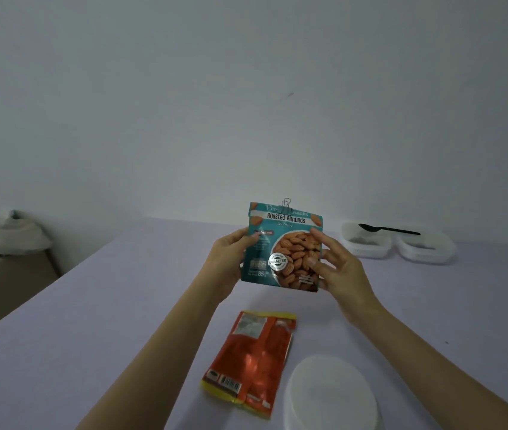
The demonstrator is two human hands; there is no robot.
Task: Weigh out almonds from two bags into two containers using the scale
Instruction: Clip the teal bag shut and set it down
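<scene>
The left container (pixel 365 251) and right container (pixel 430 256) touch at the tabletop's (pixel 122 305) far right edge, a black spoon (pixel 389 229) lying across their rims; their contents are unclear. Above the middle, the left hand (pixel 231 259) and right hand (pixel 339 268) grip the side edges of the teal almond bag (pixel 277 243), which is upright with a clip (pixel 286 204) on top. The orange bag (pixel 251 361) lies flat, its long axis running from the near edge toward the far edge, beside a round white scale (pixel 330 395).

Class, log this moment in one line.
left hand, right hand: hold teal Roasted Almonds bag | binder clip: on its top | orange bag: flat on table

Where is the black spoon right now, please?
In the head view, the black spoon lies at the far right of the table, resting across the two white containers.
</scene>
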